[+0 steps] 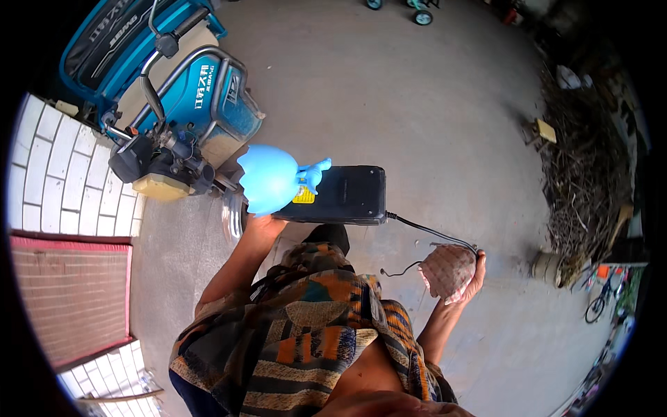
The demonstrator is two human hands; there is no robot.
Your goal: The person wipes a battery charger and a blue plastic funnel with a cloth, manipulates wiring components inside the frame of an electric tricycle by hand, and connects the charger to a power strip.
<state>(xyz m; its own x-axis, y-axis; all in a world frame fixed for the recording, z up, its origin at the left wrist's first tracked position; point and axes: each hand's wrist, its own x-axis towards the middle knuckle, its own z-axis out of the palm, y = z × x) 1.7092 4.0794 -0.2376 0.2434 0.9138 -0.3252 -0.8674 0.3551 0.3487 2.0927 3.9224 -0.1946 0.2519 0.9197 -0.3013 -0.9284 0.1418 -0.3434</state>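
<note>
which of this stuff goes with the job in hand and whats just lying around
With the job:
black box, at the left hand
its black cord, running toward the right hand
pinkish cloth, in the right hand
blue jagged-edged thing, overlapping the box; contact unclear

Just around:
blue vehicle
stick pile
yellow-topped stool
bicycle

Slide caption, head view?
Black box and blue plastic piece at the left hand; pinkish cloth and cord in the right hand.
</note>
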